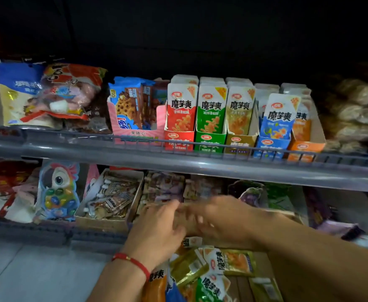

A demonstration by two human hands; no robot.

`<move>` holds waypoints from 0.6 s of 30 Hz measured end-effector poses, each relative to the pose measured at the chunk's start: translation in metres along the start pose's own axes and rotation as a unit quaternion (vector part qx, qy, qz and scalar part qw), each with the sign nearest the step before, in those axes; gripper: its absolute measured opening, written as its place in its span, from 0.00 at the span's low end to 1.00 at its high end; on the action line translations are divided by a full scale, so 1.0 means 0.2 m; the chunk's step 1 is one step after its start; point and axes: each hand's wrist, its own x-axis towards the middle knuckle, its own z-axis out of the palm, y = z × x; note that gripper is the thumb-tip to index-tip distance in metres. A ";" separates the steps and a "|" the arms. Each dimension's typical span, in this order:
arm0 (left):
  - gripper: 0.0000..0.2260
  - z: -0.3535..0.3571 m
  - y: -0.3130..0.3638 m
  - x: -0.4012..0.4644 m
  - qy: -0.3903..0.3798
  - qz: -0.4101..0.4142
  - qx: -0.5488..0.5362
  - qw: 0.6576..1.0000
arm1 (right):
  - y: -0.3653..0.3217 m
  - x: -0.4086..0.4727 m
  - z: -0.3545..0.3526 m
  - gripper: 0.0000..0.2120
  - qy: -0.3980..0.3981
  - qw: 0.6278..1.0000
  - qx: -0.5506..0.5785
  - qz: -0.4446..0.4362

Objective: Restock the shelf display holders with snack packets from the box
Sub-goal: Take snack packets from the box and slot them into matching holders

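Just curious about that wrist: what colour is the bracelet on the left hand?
Red, a thin cord bracelet with a small gold bead, seen in the head view.

5 holders upright on shelf; packets loose in box.

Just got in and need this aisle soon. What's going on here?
A person is restocking snacks. Both hands, left hand and right hand, reach together over the box of packets; motion blur hides any grip. On the upper shelf, five colored display holders already stand nearly full.
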 end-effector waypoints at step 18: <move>0.24 0.11 -0.01 0.06 -0.100 -0.013 0.116 0.988 | 0.13 -0.18 0.87 0.31 -0.161 0.981 0.018 -0.111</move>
